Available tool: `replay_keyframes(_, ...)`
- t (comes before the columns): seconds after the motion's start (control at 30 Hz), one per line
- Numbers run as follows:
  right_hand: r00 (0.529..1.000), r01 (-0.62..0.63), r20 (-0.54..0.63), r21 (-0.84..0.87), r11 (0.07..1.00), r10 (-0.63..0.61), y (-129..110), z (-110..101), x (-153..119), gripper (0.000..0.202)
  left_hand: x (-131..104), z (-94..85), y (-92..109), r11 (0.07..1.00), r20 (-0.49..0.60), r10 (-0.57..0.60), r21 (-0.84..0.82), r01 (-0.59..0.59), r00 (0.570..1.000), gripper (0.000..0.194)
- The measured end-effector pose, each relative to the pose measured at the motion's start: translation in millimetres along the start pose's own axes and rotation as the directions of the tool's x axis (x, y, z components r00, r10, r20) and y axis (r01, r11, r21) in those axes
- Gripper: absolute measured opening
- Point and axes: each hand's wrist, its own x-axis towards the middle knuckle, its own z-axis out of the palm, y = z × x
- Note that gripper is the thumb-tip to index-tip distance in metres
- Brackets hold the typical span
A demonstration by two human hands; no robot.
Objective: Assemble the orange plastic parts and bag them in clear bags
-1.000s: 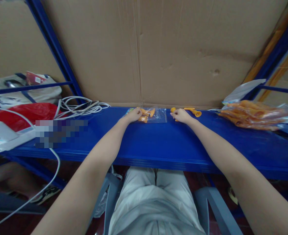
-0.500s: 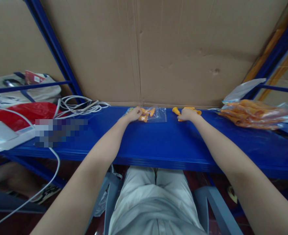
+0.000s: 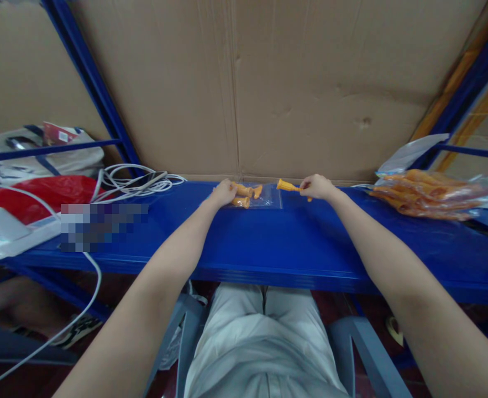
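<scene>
My left hand is closed at the left end of a clear plastic bag that lies flat near the back of the blue table. Several orange plastic pieces sit in or on that bag, partly behind my fingers. To the right, my right hand pinches the thin end of an orange ribbed plastic piece. Its flared end points left toward the bag. A small orange bit shows just below my right fingers; whether it belongs to the held piece I cannot tell.
A clear bag of orange pieces lies on the right of the blue table. White cables, a red bag and a white power strip are at the left. Cardboard walls the back.
My right hand has risen slightly and now holds the ribbed orange piece out toward the left. The orange pieces around that hand no longer show as before. My left hand has barely shifted.
</scene>
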Motion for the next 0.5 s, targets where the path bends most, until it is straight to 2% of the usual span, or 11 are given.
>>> replay_keyframes(0.1,0.992,0.114,0.048,0.073,0.991,-0.118,-2.2,2.8,1.3,0.025,-0.2,0.0,-1.2,0.999,-0.007,-0.05,0.019,0.05,0.999,0.021)
replay_keyframes(0.2,0.972,0.215,0.072,0.097,0.972,-0.222,-6.6,7.3,1.1,0.024,-1.0,0.2,-0.3,0.999,0.024,-0.034,0.026,0.034,0.999,0.022)
replay_keyframes(0.5,0.946,0.32,0.027,0.101,0.942,-0.324,-29.3,15.3,-5.6,0.022,-7.6,-3.2,8.4,1.0,0.068,0.023,0.001,-0.023,0.997,0.029)
